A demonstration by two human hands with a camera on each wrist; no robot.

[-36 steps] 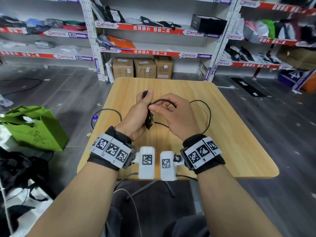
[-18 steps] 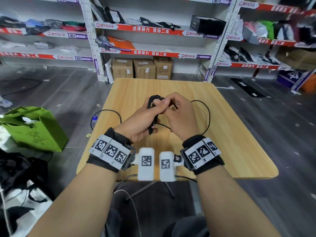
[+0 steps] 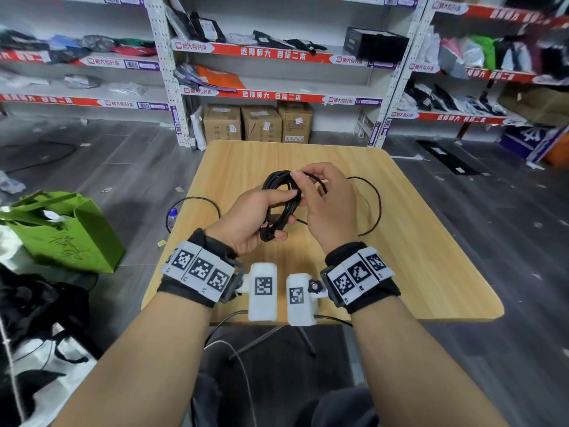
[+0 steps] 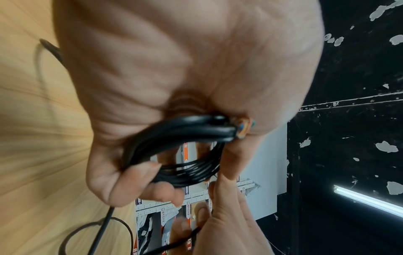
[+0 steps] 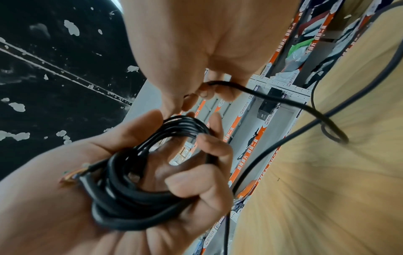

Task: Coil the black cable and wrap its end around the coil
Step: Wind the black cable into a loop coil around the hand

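my left hand (image 3: 246,215) curls round a coil of smooth, round black cable (image 3: 278,195), held upright above the pale wood-grain table (image 3: 431,241); my right hand (image 3: 329,204) pinches the loose strand at the coil's top. a cut end shows coloured inner wires (image 4: 309,127). the slack loops over the tabletop. red shelf strips (image 3: 271,53) read 选择师大 目标二本.
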